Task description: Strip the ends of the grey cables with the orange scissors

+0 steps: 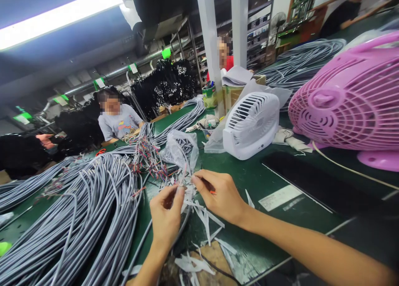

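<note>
My left hand [167,213] is closed in a pinch at the end of a grey cable [186,220], part of which curves down behind the fingers. Close beside it, my right hand [222,196] also pinches, thumb against forefinger, at the same spot; what lies between its fingertips is too small to make out. A bit of orange shows under the right fingers. Torn white strips [204,223] lie below both hands. Just beyond the fingertips sits a clear plastic bag [181,146] with grey pieces inside. Left of it, stripped cable ends [149,155] show red and white wires.
Large bundles of grey cable [90,211] cover the left of the green table [240,173]. A white fan [251,126], a pink fan [346,99] and a black mat [311,178] occupy the right. A white post [212,49] rises behind. Co-workers sit across the table.
</note>
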{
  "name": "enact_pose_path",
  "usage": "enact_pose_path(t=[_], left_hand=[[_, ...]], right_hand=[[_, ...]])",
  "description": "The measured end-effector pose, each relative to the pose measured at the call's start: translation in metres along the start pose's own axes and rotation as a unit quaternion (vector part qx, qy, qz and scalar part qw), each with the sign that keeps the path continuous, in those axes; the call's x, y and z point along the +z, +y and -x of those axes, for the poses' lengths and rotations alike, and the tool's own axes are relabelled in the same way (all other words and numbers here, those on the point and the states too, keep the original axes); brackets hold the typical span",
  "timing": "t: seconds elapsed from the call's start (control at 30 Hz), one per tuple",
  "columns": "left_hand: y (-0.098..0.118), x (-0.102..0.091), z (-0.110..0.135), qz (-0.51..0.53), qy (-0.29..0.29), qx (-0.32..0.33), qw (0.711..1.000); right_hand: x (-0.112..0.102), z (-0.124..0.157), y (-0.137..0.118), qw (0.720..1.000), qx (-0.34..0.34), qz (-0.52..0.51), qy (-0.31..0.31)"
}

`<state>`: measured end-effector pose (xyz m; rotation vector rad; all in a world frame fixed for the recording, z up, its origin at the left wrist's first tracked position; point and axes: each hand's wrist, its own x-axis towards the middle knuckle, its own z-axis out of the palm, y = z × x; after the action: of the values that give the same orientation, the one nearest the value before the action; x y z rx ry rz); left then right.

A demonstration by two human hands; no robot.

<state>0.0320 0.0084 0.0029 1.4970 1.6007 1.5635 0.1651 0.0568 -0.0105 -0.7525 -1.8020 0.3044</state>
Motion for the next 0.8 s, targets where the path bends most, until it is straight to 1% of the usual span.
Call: enact_pose_path(t=[0.1, 0.2, 0.27, 0.43, 0.53, 0.6, 0.63, 0.67, 0.73, 0.8], left_hand=[[0.001, -0.002, 0.000, -0.007, 0.013, 0.007, 1.000], [0.000, -0.002, 0.001, -0.018, 0.016, 0.027, 0.999], [-0.001, -0.002, 0.002, -0.035, 0.013, 0.046, 0.998], [-0.004, -0.001, 0.004, -0.100, -0.012, 0.095, 0.990], [-0.004, -0.003, 0.005, -0.188, 0.011, 0.173, 0.967], [-0.003, -0.005, 0.005, -0.248, 0.028, 0.228, 0.941], [-0.003, -0.006, 0.005, -0.274, 0.030, 0.246, 0.929], [-0.002, -0.007, 0.004, -0.295, 0.028, 0.255, 0.920], [-0.003, -0.008, 0.003, -0.328, 0.017, 0.252, 0.910], [-0.005, -0.008, 0.002, -0.347, 0.005, 0.245, 0.905]], right_hand=[[-0.001, -0.001, -0.002, 0.999, -0.020, -0.026, 0.002], [0.001, -0.001, -0.003, 0.997, -0.049, -0.042, -0.034], [0.003, 0.000, -0.003, 0.996, -0.056, -0.046, -0.051], [0.006, 0.002, -0.001, 0.997, -0.056, -0.047, -0.036], [0.006, 0.004, -0.001, 0.996, -0.071, -0.037, -0.026], [0.007, 0.005, 0.000, 0.994, -0.104, -0.024, -0.004], [0.008, 0.005, 0.001, 0.992, -0.127, -0.015, 0.010], [0.009, 0.005, 0.002, 0.988, -0.151, -0.005, 0.024], [0.011, 0.006, 0.005, 0.980, -0.193, 0.007, 0.041], [0.013, 0.005, 0.007, 0.975, -0.217, 0.005, 0.039]])
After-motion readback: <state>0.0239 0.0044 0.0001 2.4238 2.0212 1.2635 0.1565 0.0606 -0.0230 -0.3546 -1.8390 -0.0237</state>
